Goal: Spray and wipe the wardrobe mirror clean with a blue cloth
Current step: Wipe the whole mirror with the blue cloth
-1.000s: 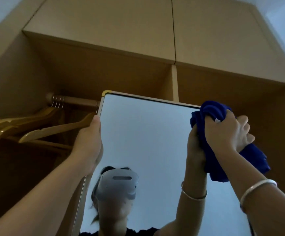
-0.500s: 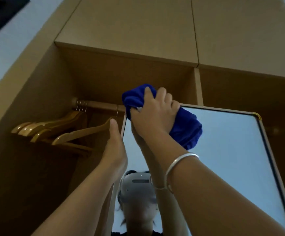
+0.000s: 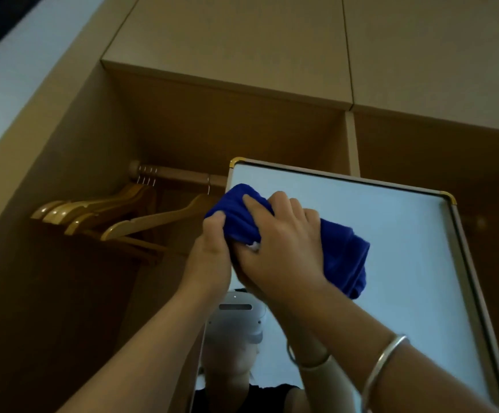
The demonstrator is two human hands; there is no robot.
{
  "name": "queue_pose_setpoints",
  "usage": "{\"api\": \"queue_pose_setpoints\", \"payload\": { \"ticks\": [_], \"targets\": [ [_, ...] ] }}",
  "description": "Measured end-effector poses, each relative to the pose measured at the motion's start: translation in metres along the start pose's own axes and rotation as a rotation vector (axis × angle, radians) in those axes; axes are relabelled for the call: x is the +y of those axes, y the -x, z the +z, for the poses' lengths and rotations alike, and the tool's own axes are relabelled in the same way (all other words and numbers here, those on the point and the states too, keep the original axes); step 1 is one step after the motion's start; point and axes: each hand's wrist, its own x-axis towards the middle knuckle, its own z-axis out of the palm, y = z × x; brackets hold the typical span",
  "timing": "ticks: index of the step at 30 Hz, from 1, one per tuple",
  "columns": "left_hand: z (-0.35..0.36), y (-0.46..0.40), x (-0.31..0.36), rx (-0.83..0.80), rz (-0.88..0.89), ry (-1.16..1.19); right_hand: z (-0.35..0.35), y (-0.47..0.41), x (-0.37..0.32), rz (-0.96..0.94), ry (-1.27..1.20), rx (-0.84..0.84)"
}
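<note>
Blue cloth (image 3: 340,257) bunched in right hand (image 3: 284,248) grip near mirror (image 3: 376,263) top-left edge; left hand (image 3: 212,257) clasps frame edge.

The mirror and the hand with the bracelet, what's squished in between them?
The blue cloth. In the head view, the right hand presses it bunched against the mirror, near the top left corner.

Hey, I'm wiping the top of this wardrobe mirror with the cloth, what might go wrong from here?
1. The blue cloth hangs bunched under the right hand, so loose folds may smear instead of wiping flat.
2. The left hand grips the mirror at its left edge; bare fingers there may leave fresh prints.
3. The wooden hangers hang close beside that edge and could get knocked.
</note>
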Motion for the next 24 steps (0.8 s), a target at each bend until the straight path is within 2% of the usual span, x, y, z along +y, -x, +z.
{"api": "queue_pose_setpoints", "payload": {
  "ticks": [3,7,11,12,14,18,21,24],
  "targets": [
    [0.004,0.002,0.003,0.073,-0.01,-0.108,-0.01,-0.022,0.016,-0.078,-0.023,-0.12],
    [0.005,0.001,-0.001,0.088,-0.123,0.077,-0.008,-0.056,0.026,0.018,-0.041,-0.084],
    [0.002,-0.004,-0.003,0.149,-0.17,0.045,-0.001,-0.063,0.024,0.038,-0.039,-0.094],
    [-0.001,-0.005,-0.007,0.12,-0.209,0.045,-0.004,-0.061,0.022,0.052,-0.055,-0.092],
    [-0.006,-0.008,-0.009,0.025,-0.268,0.071,-0.007,-0.049,0.019,0.04,-0.063,-0.078],
    [-0.009,0.006,0.01,-0.003,-0.17,-0.016,0.0,0.007,0.003,-0.044,0.023,-0.03],
    [-0.018,0.032,0.007,-0.043,-0.24,0.014,0.005,0.035,-0.001,-0.066,0.006,-0.015],
    [-0.033,0.074,-0.012,-0.021,-0.358,0.023,0.004,0.069,-0.004,-0.257,0.005,-0.1]
  ]
}}
